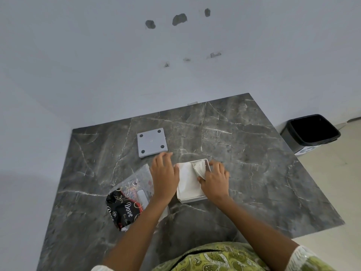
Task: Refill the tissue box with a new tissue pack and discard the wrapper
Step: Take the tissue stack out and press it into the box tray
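Observation:
A white square tissue box (192,199) lies open on the dark marble table, with a stack of white tissues (188,180) inside it. My left hand (164,176) rests flat against the box's left side. My right hand (214,179) presses on the tissues at the right side, where their folded edges (199,167) stick up. The box's grey base plate (152,142), with round pads at its corners, lies apart at the back left. The empty plastic wrapper (128,198), clear and black with the word Dove, lies left of the box, partly under my left forearm.
A black waste bin (310,132) with a black liner stands on the floor past the table's right edge. The table (254,173) butts against a white wall at the back.

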